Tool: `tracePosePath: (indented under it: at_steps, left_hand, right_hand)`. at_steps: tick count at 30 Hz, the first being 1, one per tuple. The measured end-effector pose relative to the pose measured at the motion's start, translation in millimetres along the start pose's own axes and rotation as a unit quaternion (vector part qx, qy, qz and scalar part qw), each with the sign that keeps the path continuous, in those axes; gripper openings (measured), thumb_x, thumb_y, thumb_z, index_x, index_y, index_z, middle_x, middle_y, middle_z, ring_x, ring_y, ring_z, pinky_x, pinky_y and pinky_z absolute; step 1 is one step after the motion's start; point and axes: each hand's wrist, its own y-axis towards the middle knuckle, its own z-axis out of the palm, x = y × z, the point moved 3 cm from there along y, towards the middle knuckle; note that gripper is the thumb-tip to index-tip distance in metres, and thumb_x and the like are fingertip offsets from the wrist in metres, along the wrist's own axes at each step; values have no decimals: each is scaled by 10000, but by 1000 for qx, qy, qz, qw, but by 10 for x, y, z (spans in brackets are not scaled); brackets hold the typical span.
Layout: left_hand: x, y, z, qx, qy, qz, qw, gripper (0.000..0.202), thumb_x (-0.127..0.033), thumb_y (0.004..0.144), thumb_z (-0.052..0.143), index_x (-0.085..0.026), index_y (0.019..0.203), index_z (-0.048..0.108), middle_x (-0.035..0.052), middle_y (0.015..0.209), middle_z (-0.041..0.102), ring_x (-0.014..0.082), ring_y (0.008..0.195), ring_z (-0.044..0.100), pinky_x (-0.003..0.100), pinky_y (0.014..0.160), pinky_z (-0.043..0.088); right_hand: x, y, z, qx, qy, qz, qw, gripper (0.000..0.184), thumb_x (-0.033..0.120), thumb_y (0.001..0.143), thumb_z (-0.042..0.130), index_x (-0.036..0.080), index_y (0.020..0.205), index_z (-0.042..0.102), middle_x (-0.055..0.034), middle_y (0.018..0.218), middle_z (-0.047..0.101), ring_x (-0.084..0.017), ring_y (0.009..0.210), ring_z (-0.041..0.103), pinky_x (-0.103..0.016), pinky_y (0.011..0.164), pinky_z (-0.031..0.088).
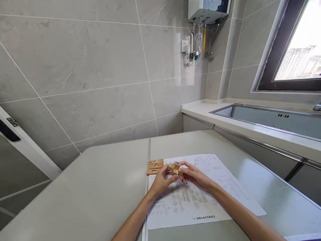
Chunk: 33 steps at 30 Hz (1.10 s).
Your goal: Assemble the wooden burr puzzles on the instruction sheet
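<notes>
Both of my hands meet over a printed sheet, fingers closed around a small wooden burr puzzle [176, 168] made of crossing notched sticks. My left hand [162, 180] grips its left side, with the thumb along the near edge. On the right side, my right hand [197, 176] holds it between thumb and fingers. The puzzle is lifted a little above the instruction sheet [180, 211], which bears rows of small line drawings. Just beyond my left hand, several flat wooden pieces [155, 166] with cut-out slots lie side by side at the sheet's left edge.
The pale folding table [110, 187] has a seam [149, 147] running along its middle. To the right stands a counter with a steel sink [271, 120]. A water heater [209, 10] hangs on the tiled wall, and a white-framed door [27, 140] is at left.
</notes>
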Motion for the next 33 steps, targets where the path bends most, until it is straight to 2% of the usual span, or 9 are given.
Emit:
tracePosePath:
  at_steps: [3, 7, 11, 14, 17, 20, 25, 33]
  left_hand:
    - [-19, -4, -2, -14, -5, -4, 1000, 526, -589, 823, 836, -241, 1198, 712, 94, 1188, 739, 310, 1175, 675, 473, 1071, 520]
    - [-27, -9, -6, -29, 3, 0, 1000, 517, -553, 798, 864, -230, 1164, 695, 95, 1194, 726, 294, 1144, 672, 444, 1046, 520]
    - [1, -29, -15, -61, 66, 5, 996, 507, -468, 754, 907, -232, 1131, 663, 78, 1141, 716, 275, 1078, 671, 418, 1012, 519]
    - [20, -45, -6, -78, 107, 4, 991, 547, -405, 730, 921, -237, 1167, 638, 77, 1163, 710, 272, 1080, 661, 422, 1013, 505]
    - [11, -48, 16, -82, 132, 8, 988, 580, -370, 724, 923, -243, 1204, 624, 80, 1206, 699, 269, 1091, 649, 428, 1012, 497]
    - [-11, -45, 38, -83, 147, 21, 985, 581, -352, 717, 927, -246, 1199, 621, 76, 1204, 697, 263, 1071, 646, 425, 994, 501]
    - [-24, -53, 60, -87, 159, 22, 983, 584, -364, 715, 934, -246, 1191, 617, 68, 1181, 692, 255, 1042, 640, 413, 967, 506]
    - [-29, -60, 68, -95, 171, -12, 981, 582, -431, 736, 915, -242, 1197, 614, 77, 1188, 693, 272, 1057, 640, 412, 942, 507]
  right_hand:
    - [-15, -1, 2, 17, -23, 3, 1000, 515, 639, 887, 758, 272, 1199, 575, 7, 861, 693, -181, 752, 635, -336, 779, 508]
    - [-67, 38, 13, 19, -62, -14, 998, 468, 595, 895, 771, 264, 1177, 599, -1, 885, 715, -168, 716, 639, -329, 751, 525]
    - [-134, 92, 3, -20, -143, -55, 988, 299, 479, 930, 719, 246, 1111, 672, -62, 1063, 767, -230, 878, 710, -364, 808, 560]
    - [-167, 112, -33, -69, -236, -82, 966, 131, 312, 910, 663, 227, 992, 720, -48, 972, 787, -246, 884, 718, -355, 793, 558]
    - [-178, 114, -57, -102, -297, -91, 945, 195, 211, 872, 591, 233, 1010, 727, -32, 947, 801, -236, 826, 722, -338, 742, 549]
    - [-192, 113, -57, -103, -270, -99, 952, 301, 180, 849, 559, 244, 1107, 702, -37, 1015, 812, -251, 928, 757, -356, 814, 567]
    - [-247, 117, -56, -84, -217, -83, 969, 288, 197, 867, 578, 240, 1132, 681, -55, 1061, 808, -262, 994, 762, -397, 894, 578]
    - [-310, 122, -129, -38, -212, -59, 975, 418, 226, 869, 696, 258, 1276, 603, -72, 1172, 770, -257, 1039, 744, -410, 908, 596]
